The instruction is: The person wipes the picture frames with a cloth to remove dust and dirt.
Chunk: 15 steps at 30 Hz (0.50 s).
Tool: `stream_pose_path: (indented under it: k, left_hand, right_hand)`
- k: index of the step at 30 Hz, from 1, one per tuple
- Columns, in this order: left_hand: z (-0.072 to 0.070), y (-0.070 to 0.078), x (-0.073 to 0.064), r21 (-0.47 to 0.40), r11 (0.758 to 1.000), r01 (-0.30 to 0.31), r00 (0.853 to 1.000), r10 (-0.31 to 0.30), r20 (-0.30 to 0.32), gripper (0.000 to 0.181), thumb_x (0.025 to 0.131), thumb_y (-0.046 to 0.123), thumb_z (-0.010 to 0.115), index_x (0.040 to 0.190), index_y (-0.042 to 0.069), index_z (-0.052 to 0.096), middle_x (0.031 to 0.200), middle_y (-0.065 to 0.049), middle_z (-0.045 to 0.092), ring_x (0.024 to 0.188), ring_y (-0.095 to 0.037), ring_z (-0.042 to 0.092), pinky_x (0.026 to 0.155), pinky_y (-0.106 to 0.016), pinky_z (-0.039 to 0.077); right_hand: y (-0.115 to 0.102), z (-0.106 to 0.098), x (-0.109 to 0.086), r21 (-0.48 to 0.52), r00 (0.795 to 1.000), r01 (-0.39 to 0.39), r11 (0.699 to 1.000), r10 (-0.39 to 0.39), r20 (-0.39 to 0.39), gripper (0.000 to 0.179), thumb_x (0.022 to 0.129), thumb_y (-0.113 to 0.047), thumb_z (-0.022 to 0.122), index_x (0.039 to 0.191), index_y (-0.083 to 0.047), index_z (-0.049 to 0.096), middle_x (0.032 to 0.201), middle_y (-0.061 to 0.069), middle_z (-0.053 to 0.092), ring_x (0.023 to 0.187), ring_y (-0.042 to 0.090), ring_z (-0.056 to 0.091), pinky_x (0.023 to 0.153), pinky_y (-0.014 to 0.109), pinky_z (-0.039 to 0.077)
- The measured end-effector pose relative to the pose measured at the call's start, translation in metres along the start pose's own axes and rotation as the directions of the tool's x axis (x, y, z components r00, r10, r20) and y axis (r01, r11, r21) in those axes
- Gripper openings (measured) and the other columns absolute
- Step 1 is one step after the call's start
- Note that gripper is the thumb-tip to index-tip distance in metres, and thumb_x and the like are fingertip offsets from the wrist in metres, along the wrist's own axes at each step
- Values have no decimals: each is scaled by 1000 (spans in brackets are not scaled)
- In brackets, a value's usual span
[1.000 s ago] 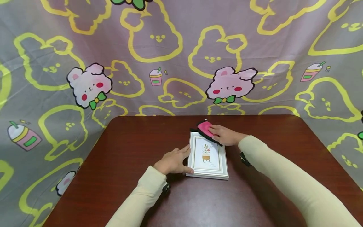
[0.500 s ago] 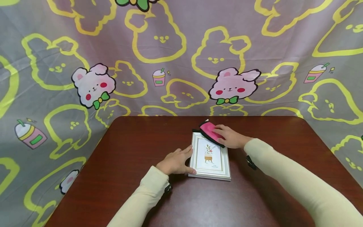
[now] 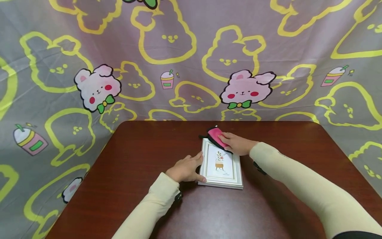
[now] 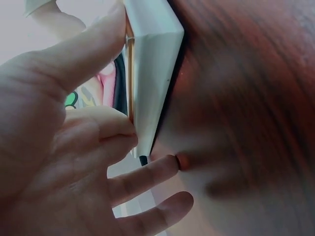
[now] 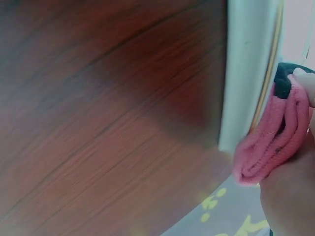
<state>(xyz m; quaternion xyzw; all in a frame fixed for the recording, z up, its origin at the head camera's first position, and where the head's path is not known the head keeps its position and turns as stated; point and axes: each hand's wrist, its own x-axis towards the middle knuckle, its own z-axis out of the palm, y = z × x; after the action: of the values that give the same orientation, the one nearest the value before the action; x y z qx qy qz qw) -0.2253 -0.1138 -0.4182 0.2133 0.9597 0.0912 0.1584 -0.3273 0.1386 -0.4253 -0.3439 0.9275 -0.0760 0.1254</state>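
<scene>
A white picture frame (image 3: pixel 210 179) lies on the brown table; its print shows a plant in an orange pot. At its left edge, my left hand (image 3: pixel 185 168) rests thumb and index finger on the rim. In the left wrist view, the other fingers (image 4: pixel 147 178) spread loosely towards the tabletop. A folded pink cloth (image 3: pixel 215 134) with black edging covers the frame's far end, and my right hand (image 3: pixel 238 144) grips it against the frame. The right wrist view shows the cloth's thick folds (image 5: pixel 268 142) hanging over the frame's side (image 5: pixel 248 69).
The dark wooden table (image 3: pixel 143 146) reaches back to a grey-pink curtain (image 3: pixel 185 69) printed with yellow bear outlines and rabbits. Both forearms wear cream sleeves (image 3: pixel 298 176).
My right hand and the pink cloth shift slightly right and nearer, then back left and away along the frame's far end. The left hand stays at the frame's left edge.
</scene>
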Motion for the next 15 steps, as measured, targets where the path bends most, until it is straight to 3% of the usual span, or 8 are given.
stream_pose_path:
  k: [7,15]
  left_hand:
    - [0,-1,-1,10,1000,6,1000,-6,7,91,83,52,75,155,15,35,167,2,24,138,-27,44,106,-45,45]
    - [-4,2,3,55,998,25,999,-27,29,92,82,55,74,156,16,34,166,2,25,140,-29,44,106,-49,44]
  right_hand:
    - [-18,1,27,-27,995,92,995,-93,-34,64,102,-20,55,156,-2,26,161,25,26,148,43,26,120,53,28]
    - [-31,-5,48,-14,994,106,994,-106,8,61,103,-20,51,157,-4,25,163,23,23,151,42,23,121,53,25]
